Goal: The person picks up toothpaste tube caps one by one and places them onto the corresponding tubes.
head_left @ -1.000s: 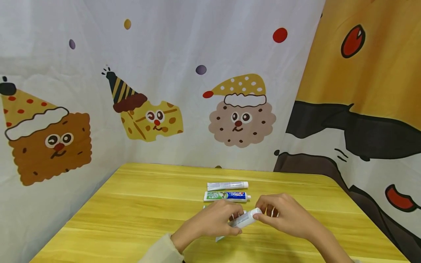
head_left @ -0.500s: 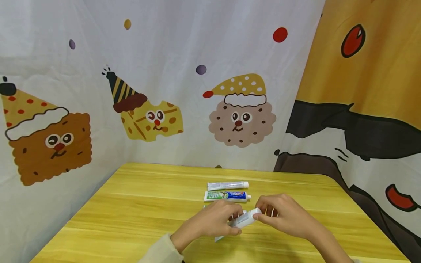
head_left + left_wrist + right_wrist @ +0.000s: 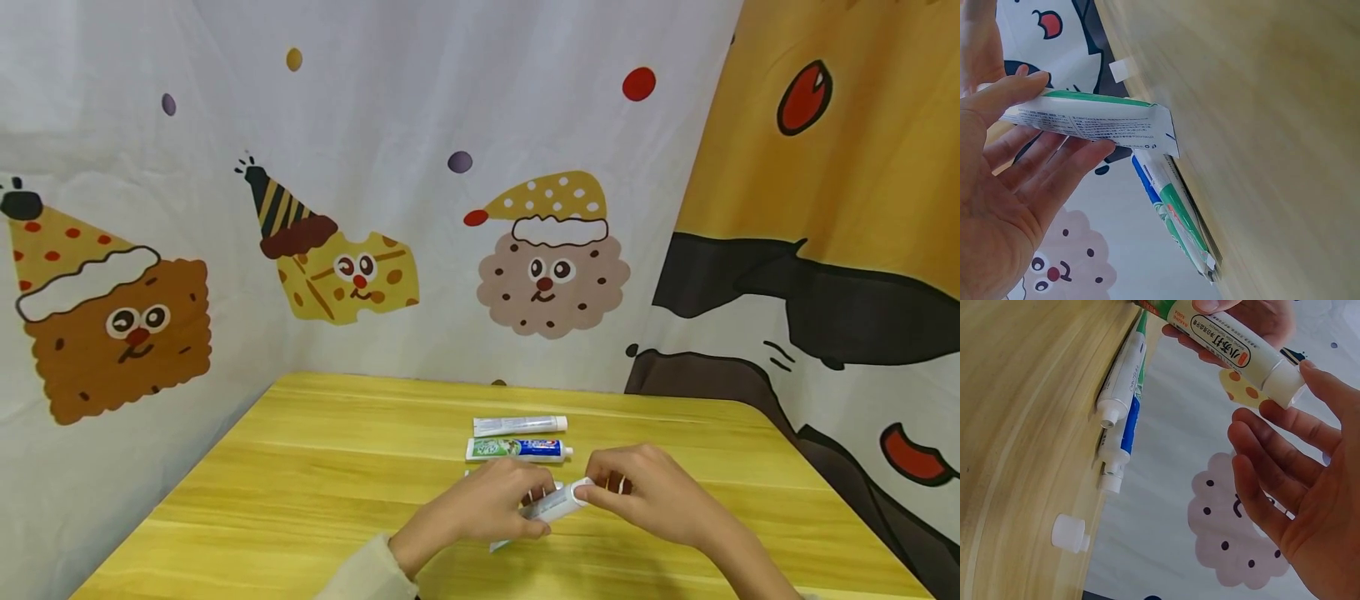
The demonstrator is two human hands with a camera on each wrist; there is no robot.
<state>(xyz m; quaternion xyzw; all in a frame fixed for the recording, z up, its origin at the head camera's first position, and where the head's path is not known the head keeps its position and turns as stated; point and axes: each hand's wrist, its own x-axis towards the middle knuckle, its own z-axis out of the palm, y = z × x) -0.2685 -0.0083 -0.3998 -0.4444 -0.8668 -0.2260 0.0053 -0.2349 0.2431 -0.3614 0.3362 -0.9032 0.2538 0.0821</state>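
My left hand (image 3: 491, 500) grips a white and green toothpaste tube (image 3: 553, 504) round its body, tilted with its cap end up to the right. In the right wrist view this tube has a wide white cap (image 3: 1284, 382), and the thumb and index finger of my right hand (image 3: 652, 496) pinch it. The other right fingers are spread apart below the cap. The tube's flat crimped end (image 3: 1165, 130) points at the table in the left wrist view. Beyond the left hand lies another toothpaste tube (image 3: 1121, 384) with a bare nozzle, mostly hidden in the head view.
A blue and green toothpaste tube (image 3: 517, 450) with a bare nozzle lies farther back on the wooden table (image 3: 315, 467). Behind it is a white tube (image 3: 519, 426) with its cap on. Loose white caps (image 3: 1068, 532) stand on the table. A printed curtain (image 3: 442, 342) hangs behind.
The head view has shifted very slightly. Both hands keep their hold on the tube and its cap, with barely any movement in the right fingers.
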